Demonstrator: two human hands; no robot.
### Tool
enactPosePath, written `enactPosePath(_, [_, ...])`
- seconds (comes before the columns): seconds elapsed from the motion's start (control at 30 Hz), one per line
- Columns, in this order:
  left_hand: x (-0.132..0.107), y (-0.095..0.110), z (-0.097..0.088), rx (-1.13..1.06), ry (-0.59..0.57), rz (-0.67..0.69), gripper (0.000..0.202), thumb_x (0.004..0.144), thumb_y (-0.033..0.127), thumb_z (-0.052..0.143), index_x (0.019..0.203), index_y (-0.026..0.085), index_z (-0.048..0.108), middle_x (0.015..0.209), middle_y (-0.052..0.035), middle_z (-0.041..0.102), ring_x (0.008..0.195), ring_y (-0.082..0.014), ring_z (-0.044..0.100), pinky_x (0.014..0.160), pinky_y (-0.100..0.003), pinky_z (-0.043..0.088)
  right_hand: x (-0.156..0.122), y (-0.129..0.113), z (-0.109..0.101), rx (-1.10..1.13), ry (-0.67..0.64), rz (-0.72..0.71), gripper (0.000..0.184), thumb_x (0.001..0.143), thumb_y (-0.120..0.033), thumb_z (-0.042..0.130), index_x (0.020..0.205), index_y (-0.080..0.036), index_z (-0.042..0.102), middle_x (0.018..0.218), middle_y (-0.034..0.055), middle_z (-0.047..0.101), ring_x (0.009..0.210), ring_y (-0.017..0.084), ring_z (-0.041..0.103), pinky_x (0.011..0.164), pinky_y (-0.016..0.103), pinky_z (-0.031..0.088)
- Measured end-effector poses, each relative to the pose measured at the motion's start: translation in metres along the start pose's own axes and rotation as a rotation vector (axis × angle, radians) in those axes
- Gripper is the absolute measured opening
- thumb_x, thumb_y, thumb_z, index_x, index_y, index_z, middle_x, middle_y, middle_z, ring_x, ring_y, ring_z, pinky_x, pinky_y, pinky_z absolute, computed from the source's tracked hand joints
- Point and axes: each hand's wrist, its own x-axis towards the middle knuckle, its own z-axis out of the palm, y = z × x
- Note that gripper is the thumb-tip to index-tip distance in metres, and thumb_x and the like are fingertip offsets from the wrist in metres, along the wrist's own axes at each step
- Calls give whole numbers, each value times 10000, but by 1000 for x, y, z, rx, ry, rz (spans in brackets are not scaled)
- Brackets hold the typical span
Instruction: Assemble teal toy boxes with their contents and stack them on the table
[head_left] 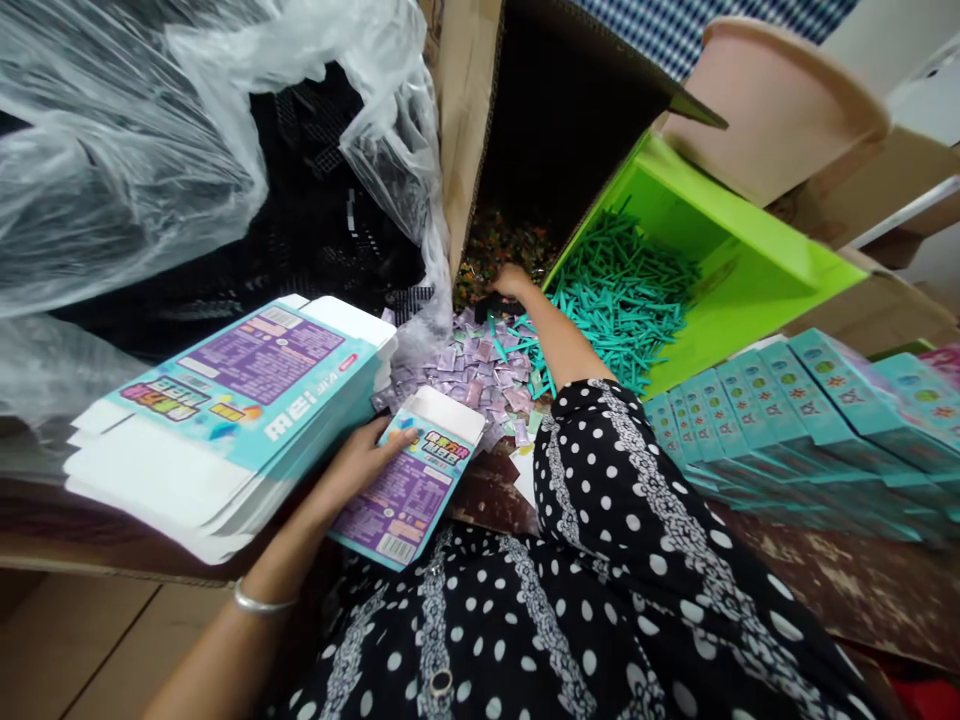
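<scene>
My left hand (pixel 367 460) grips a teal and purple printed carton (pixel 409 490), its thumb across the front and its white end flap standing up. My right hand (pixel 512 283) is stretched forward to the mouth of a big cardboard box, its fingers bent down over small multicoloured pieces (pixel 480 260). Something black lies right under those fingers; what they hold, if anything, I cannot make out. Below that hand are a heap of small lilac sachets (pixel 480 370) and a pile of teal sticks (pixel 622 300).
A stack of flattened cartons (pixel 247 390) lies at left, before black plastic pieces (pixel 300 220) under clear plastic sheeting (pixel 112 150). The tall cardboard box (pixel 469 110) stands ahead. A lime green bin (pixel 750 270) holds the sticks. Filled teal cartons (pixel 795 410) stand in rows at right, below a pink tub (pixel 772 110).
</scene>
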Motion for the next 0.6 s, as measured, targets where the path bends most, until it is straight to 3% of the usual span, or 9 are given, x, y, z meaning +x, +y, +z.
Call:
enactPosePath(0.13, [-1, 3, 0, -20, 16, -6, 883, 648, 994, 793, 955, 168, 845, 993, -134, 899, 941, -429, 828, 750, -414, 627, -27, 17, -33, 18, 41, 10, 363, 1085, -402, 735, 1160, -68, 855, 998, 153, 857, 909, 273, 849, 930, 356, 662])
enactPosePath(0.27, [-1, -1, 1, -17, 14, -23, 874, 668, 966, 824, 981, 151, 842, 968, -142, 888, 884, -392, 823, 717, -393, 613, -46, 30, -47, 33, 96, 47, 493, 1168, -513, 608, 1135, -79, 839, 1010, 151, 857, 910, 258, 835, 918, 338, 635])
enactPosePath(0.37, [0, -4, 2, -5, 6, -20, 889, 686, 969, 818, 1017, 144, 840, 995, -159, 886, 887, -384, 821, 705, -386, 607, -47, 26, -40, 50, 101, 79, 487, 1174, -521, 608, 1182, -89, 835, 1050, 150, 873, 926, 249, 843, 902, 316, 633])
enactPosePath(0.47, [-1, -3, 2, 17, 13, 0, 889, 704, 977, 794, 1013, 145, 840, 1031, -173, 888, 955, -412, 827, 727, -396, 615, -36, 11, -25, 51, 129, 83, 490, 1194, -505, 567, 1225, -97, 836, 1156, 177, 884, 1107, 262, 854, 1005, 298, 616])
enactPosePath(0.6, [-1, -1, 2, 32, 22, 3, 868, 716, 973, 777, 997, 153, 831, 1021, -159, 893, 974, -424, 831, 749, -405, 628, -17, -8, -7, 21, 156, 97, 592, 1221, -503, 464, 1504, -54, 725, 1460, 281, 794, 1379, 319, 790, 1120, 349, 596])
